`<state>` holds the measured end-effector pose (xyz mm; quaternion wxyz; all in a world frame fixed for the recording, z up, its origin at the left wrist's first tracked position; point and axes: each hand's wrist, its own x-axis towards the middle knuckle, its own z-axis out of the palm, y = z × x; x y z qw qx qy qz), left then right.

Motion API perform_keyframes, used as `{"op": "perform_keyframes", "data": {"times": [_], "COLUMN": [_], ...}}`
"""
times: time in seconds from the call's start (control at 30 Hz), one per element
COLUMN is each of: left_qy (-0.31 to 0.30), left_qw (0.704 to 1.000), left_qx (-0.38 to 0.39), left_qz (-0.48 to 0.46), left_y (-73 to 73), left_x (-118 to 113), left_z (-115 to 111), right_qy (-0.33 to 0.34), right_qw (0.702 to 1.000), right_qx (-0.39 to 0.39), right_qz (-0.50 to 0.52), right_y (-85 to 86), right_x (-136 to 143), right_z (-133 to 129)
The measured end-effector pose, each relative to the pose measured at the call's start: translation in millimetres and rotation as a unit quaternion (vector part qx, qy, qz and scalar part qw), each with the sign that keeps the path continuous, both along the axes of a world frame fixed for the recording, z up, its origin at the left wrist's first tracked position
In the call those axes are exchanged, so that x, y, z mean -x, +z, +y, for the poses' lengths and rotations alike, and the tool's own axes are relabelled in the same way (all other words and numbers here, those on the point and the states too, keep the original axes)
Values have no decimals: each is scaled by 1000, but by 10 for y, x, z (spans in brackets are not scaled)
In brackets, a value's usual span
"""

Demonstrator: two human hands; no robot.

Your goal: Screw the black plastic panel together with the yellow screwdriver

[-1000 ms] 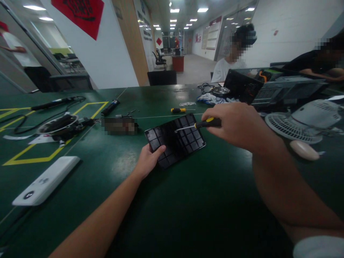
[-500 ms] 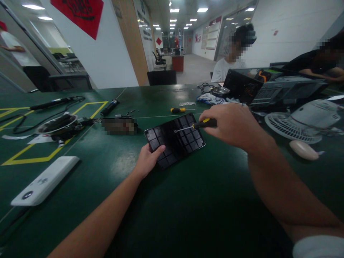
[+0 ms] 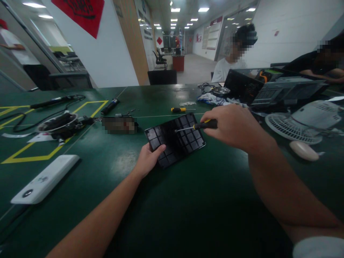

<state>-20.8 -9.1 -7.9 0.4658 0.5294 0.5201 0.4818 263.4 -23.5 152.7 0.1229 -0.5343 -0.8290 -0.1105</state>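
Observation:
My left hand (image 3: 149, 157) grips the lower left edge of a black gridded panel (image 3: 185, 152), thumb on its face and fingers behind it. The panel is tilted, its surface divided into shiny dark squares; I cannot tell whether these are recessed. In my right hand (image 3: 228, 125) is a screwdriver (image 3: 205, 124) with a black and yellow handle. Its thin shaft points left across the panel, and something small and round shows at the tip, over the panel's middle. Beyond the panel, a second yellow and black screwdriver (image 3: 178, 110) lies on the table.
On the green table (image 3: 193, 211), a white power strip-like box (image 3: 45, 179) lies at left. Cables and a black device (image 3: 63, 125) are behind it, beside a blurred-out object (image 3: 119, 125). At right are a white fan (image 3: 303, 122), a pale mouse (image 3: 303, 149) and an opened computer case (image 3: 290, 89).

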Motion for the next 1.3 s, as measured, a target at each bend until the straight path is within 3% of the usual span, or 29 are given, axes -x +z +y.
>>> {"op": "perform_keyframes", "data": {"times": [0.37,0.53,0.67,1.3], "left_qy": [1,3,4,-5], "left_qw": [1000,1000,1000,1000], "left_qx": [1,9,3,7], "left_qz": [-5,2,3,-8], "left_y": [1,4,-1,-14], "left_x": [1,4,3,9], "left_z": [-5,-2,2,3], "right_qy": [-28,14,-8,2], "right_qw": [998,999,999,998], "right_qx": [55,36,1,34], "right_qz": [-3,38,32,56], "right_y": [-34,11,37,-15], "right_x": [57,10,-14,21], "right_z": [-20,-26,-28,-9]}}
